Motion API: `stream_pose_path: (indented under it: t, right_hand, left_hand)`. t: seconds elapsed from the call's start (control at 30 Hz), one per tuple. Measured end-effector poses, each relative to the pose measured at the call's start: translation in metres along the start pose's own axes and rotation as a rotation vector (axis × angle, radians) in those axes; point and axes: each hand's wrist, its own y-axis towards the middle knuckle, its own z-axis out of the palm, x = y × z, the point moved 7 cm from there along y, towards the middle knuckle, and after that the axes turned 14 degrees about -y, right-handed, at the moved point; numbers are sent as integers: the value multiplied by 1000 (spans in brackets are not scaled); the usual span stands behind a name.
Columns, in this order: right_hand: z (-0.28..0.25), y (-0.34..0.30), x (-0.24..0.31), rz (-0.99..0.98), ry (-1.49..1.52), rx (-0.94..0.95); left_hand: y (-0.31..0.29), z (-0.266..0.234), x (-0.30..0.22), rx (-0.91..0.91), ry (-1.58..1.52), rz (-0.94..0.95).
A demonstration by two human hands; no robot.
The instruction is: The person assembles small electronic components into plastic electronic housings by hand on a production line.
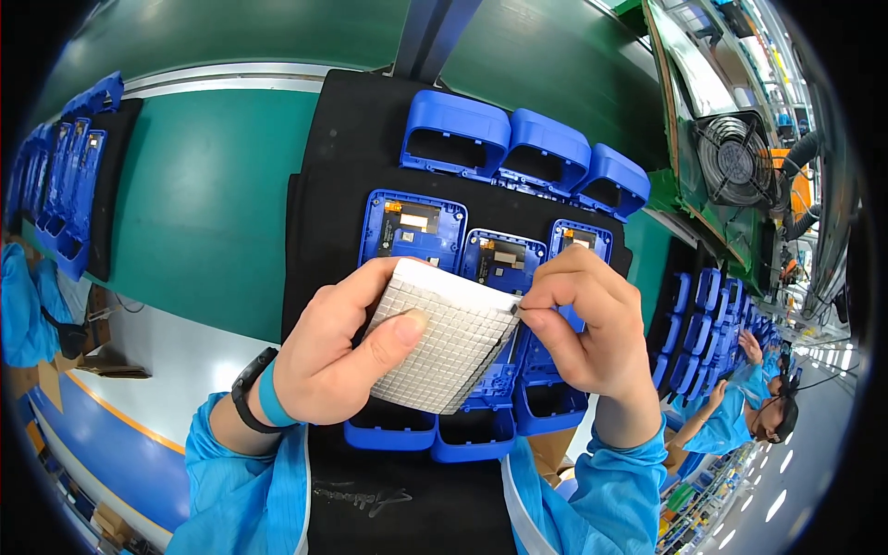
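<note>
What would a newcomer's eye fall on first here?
The silvery gridded pad at centre, held in the left hand, while the right hand pinches what looks like a small dark piece at its upper right corner. Next, the bright blue plastic housings in rows on the black mat. A round-grilled fan stands at upper right.

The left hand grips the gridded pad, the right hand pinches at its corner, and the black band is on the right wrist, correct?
Not quite: the head view shows the black band on the left wrist. The left hand does grip the gridded pad, and the right hand pinches at its corner.
</note>
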Motion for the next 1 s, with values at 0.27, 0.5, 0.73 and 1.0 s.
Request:
stream_pose_path:
  t: [0.27,0.5,0.73,1.0]
  right_hand:
    - [6,0,8,-72,-184,45]
    - [-11,-15,1,-43,40,-30]
    - [-33,-34,-44,115,-310,-20]
    - [-23,-34,-65,84,-398,106]
  left_hand:
    - [1,9,-7,28,195,45]
    - [-1,1,-5,-70,301,8]
    - [-5,-11,-3,-142,185,24]
    - [-5,-9,-5,-154,202,45]
